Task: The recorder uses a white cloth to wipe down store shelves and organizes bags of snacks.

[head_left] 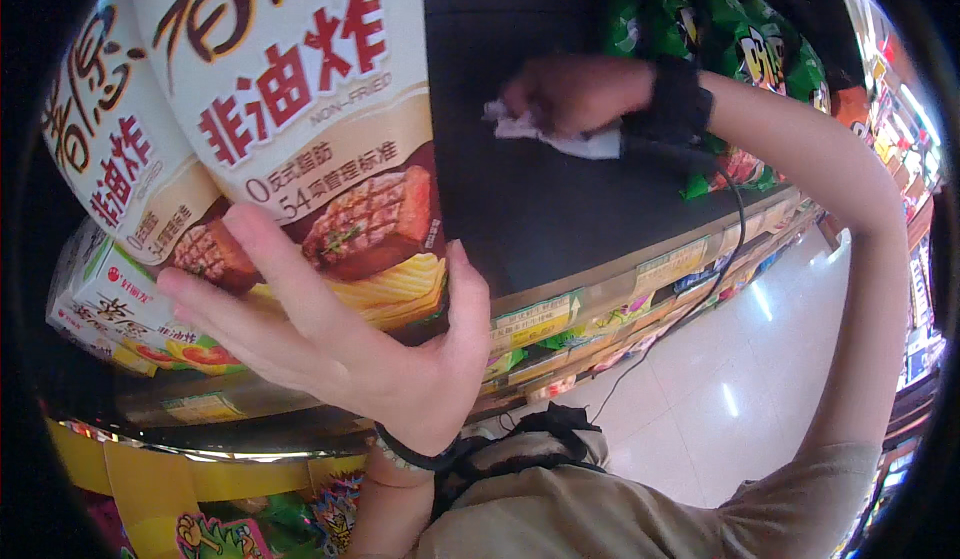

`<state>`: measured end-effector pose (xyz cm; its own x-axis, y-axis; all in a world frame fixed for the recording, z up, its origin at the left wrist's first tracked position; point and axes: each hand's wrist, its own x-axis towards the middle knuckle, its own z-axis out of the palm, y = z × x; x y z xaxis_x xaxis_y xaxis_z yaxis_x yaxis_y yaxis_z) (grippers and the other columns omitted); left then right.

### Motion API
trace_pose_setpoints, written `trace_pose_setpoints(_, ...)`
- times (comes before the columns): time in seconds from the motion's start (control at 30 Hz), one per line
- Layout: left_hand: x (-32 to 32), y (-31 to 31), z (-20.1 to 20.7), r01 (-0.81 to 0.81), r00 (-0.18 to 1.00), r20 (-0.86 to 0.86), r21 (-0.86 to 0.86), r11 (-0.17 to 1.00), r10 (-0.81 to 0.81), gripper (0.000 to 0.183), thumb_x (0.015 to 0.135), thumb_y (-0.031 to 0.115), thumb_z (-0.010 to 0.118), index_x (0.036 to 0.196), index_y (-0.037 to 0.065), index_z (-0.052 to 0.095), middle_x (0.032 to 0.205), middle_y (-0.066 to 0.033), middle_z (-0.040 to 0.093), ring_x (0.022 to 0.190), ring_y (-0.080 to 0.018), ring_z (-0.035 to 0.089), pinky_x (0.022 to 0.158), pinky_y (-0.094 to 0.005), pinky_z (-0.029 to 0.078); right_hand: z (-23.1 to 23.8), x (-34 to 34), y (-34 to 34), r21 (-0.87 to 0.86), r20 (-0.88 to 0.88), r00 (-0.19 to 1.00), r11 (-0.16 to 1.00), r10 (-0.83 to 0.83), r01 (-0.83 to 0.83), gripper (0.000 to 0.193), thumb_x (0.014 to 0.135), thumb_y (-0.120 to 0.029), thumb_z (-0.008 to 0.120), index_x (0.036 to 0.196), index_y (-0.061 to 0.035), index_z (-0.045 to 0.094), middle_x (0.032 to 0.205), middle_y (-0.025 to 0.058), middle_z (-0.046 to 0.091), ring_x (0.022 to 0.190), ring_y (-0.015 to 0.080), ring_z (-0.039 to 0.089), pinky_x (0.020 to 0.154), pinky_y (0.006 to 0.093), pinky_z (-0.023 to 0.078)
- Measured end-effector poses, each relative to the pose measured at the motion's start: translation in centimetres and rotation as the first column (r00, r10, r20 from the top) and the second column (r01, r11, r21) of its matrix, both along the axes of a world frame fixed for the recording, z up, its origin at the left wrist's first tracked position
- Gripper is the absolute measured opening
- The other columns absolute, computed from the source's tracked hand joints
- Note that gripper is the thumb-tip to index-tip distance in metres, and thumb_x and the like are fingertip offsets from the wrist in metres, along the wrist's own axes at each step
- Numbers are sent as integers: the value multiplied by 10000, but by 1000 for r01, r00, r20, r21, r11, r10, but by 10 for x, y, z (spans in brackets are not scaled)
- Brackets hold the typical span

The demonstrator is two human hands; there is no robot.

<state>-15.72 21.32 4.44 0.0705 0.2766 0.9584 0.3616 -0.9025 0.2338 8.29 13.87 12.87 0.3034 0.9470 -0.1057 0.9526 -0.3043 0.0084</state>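
My left hand [390,349] is wrapped about the lower part of a tall white and cream food box [340,109] with a picture of grilled meat and yellow noodles. The thumb lies at its right edge, and the fingers reach across toward a matching second box [120,149] on the left. My right hand [570,94], slightly blurred, is closed over a crumpled whitish cloth or tissue [590,144]. It holds this against the black shelf surface [520,229], to the right of the boxes. Part of the cloth is hidden under the fingers.
Green snack bags [720,49] stand at the far right of the shelf. A smaller white and green carton [130,299] sits at the left. Price labels [540,319] line the shelf edge. A thin black cable [735,229] runs from near my right wrist over the edge.
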Motion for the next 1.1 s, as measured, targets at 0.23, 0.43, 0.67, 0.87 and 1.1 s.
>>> trace_pose_setpoints(0.23,-3,2,3,14,1000,-10,-27,1000,-14,904,629,262,715,1371,37,252,1394,-293,146,1296,-413,168,1043,-489,153,24,-72,-39,-127,-256,964,986,75,-110,234,618,-108,616,832,-15,598,852,158,596,800,290,582,678,344,456)
trace_pose_setpoints(0.43,-1,0,2,29,1000,-9,2,1000,-29,898,642,242,707,1377,38,233,1391,-295,154,1295,-415,168,1047,-485,143,35,-58,-38,-302,-403,906,916,127,-263,104,657,-46,668,757,-33,644,714,58,628,672,121,583,607,246,467)
trace_pose_setpoints(0.67,3,0,-1,42,999,3,30,999,-42,880,647,250,715,1369,41,259,1392,-282,177,1297,-403,185,1042,-482,167,15,45,46,-177,251,967,984,55,-10,541,605,-133,682,1112,-26,527,957,123,574,828,206,574,653,322,493)
trace_pose_setpoints(0.87,1,-3,2,-20,1000,17,47,999,19,878,637,255,732,1364,59,282,1380,-282,209,1288,-408,208,1037,-481,186,15,26,35,-289,186,981,957,63,-6,576,587,-55,592,1156,-66,504,1060,145,546,968,253,535,791,345,464)
trace_pose_setpoints(1.1,6,-2,-2,11,1000,20,51,999,-12,859,644,250,727,1362,73,291,1381,-282,205,1284,-414,213,1032,-491,192,10,-8,-35,-277,-115,993,961,-19,-14,362,584,47,506,934,-40,531,910,126,573,841,247,559,698,328,438)
